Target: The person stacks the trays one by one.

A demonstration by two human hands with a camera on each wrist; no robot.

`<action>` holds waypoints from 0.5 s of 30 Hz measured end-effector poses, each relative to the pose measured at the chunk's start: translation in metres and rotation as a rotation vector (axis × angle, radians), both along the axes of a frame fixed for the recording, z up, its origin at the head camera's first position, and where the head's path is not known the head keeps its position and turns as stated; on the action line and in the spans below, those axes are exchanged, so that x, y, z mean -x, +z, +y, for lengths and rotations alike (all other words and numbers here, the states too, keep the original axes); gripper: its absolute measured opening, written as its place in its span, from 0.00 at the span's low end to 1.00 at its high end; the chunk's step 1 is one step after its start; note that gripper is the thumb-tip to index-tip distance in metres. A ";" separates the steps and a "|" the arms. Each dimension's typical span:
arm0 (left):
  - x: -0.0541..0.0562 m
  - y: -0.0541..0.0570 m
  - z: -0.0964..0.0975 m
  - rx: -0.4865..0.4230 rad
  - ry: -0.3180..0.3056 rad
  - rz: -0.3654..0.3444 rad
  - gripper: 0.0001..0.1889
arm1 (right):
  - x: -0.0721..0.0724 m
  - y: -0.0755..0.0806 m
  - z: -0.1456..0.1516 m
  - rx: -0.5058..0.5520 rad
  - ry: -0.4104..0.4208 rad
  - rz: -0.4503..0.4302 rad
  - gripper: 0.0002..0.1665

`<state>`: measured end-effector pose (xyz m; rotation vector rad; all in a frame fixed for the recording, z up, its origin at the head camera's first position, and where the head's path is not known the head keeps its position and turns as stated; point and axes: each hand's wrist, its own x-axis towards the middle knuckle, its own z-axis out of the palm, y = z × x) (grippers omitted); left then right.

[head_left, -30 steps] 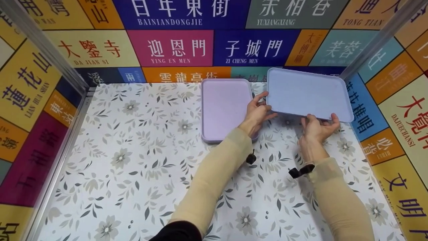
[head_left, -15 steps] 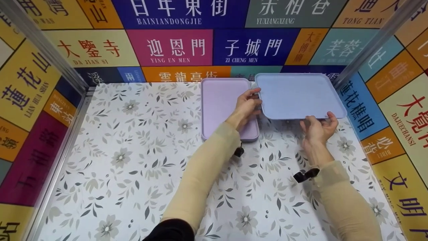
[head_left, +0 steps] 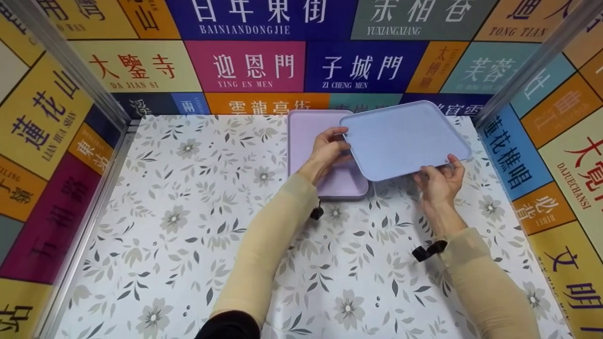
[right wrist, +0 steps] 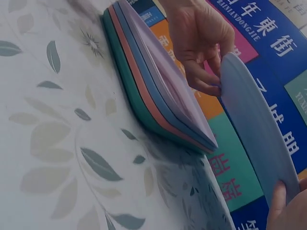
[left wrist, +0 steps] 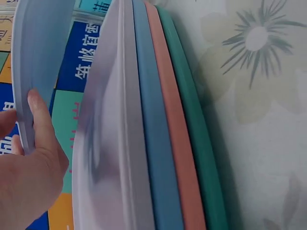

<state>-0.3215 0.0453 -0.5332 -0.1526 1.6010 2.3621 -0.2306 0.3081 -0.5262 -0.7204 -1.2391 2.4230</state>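
Note:
A light blue rectangular tray (head_left: 405, 139) is held up in the air, tilted, at the back right. My left hand (head_left: 328, 149) pinches its left edge, and my right hand (head_left: 440, 186) grips its near edge. Below and to the left, a lilac tray (head_left: 304, 134) lies on top of a stack. In the left wrist view, a blue tray (left wrist: 160, 124), a coral tray (left wrist: 178, 139) and a green tray (left wrist: 197, 129) show under it. The held tray's left part overhangs the stack, apart from it.
A white table with a floral print (head_left: 188, 254) lies under the stack. Panels with coloured lettering stand behind it (head_left: 242, 66) and on both sides. A metal frame strip (head_left: 80, 226) runs along the left edge.
Both hands hold the light blue tray throughout. It has moved left until it partly covers the lilac tray, and its tilt has turned. The stack has stayed in place.

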 end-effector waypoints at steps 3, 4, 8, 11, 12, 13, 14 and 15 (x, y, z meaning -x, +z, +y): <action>-0.003 0.001 -0.004 -0.004 0.047 -0.004 0.31 | 0.003 -0.001 -0.010 -0.031 -0.011 -0.006 0.44; -0.004 0.001 -0.006 -0.002 0.056 -0.006 0.31 | 0.003 -0.001 -0.014 -0.045 -0.012 -0.016 0.45; -0.010 0.001 -0.012 0.009 0.083 -0.003 0.29 | 0.003 -0.001 -0.024 -0.079 -0.002 -0.039 0.47; -0.015 0.002 -0.020 0.011 0.081 -0.005 0.23 | 0.003 0.002 -0.026 -0.062 0.012 -0.010 0.47; -0.016 0.003 -0.023 0.005 0.077 -0.009 0.21 | 0.004 0.003 -0.026 -0.055 0.021 0.007 0.46; -0.017 0.004 -0.028 -0.004 0.075 -0.014 0.18 | 0.004 0.005 -0.026 -0.048 0.032 0.029 0.45; -0.017 0.005 -0.033 -0.014 0.073 -0.018 0.16 | 0.005 0.006 -0.025 -0.036 0.046 0.052 0.45; -0.017 0.006 -0.038 -0.022 0.069 -0.023 0.13 | 0.005 0.007 -0.024 -0.028 0.063 0.073 0.44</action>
